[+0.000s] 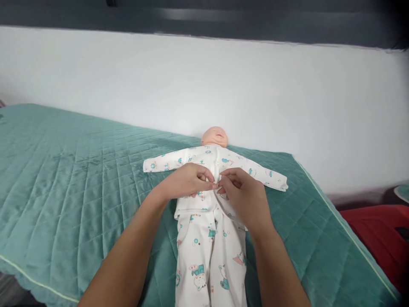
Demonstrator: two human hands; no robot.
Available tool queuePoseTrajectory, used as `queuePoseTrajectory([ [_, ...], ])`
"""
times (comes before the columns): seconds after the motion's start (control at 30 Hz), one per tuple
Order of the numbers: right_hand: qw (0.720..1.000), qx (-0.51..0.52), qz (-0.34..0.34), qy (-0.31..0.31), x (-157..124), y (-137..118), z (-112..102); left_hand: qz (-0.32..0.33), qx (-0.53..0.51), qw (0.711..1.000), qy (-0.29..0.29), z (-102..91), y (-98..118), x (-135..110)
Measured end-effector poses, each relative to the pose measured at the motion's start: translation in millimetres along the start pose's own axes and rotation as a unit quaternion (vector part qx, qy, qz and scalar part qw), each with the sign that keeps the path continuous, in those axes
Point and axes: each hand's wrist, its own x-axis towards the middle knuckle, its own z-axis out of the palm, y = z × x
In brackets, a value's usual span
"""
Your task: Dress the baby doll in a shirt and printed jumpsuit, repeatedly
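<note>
A baby doll (214,136) lies on its back, its head toward the white wall. It wears a white printed top (191,205) with the sleeves spread out to both sides, and matching white trousers (194,247). My left hand (191,179) pinches the top's front edge at the middle of the chest. Facing it, my right hand (243,187) pinches the opposite front edge, and the fingertips of both hands nearly meet. A small button (217,163) shows on the front opening above my fingers. Whatever lies between the fingertips is hidden.
A green quilted cover (96,179) with a pale piped edge spreads under the doll. Behind it stands a white wall (204,81) with a dark band along the top. Something red (377,230) sits beyond the cover's right edge.
</note>
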Motion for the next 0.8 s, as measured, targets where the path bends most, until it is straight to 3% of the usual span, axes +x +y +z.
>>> queuePoseTrajectory([
  [0.13,0.999,0.007,0.032,-0.037,0.8,2.7,-5.7,-0.007,0.007,1.0,0.023,3.9,1.2,1.2],
  [0.27,0.995,0.038,0.055,-0.068,2.2,4.1,-8.6,0.003,-0.004,1.0,0.01,2.2,0.6,0.7],
  [0.53,0.987,0.109,0.081,-0.081,4.9,7.2,-4.5,0.005,0.016,1.0,0.014,-1.0,1.6,-1.6],
  [0.8,0.994,0.058,0.05,-0.084,2.5,0.4,-1.7,0.013,0.021,0.999,0.02,0.4,2.4,-0.9],
])
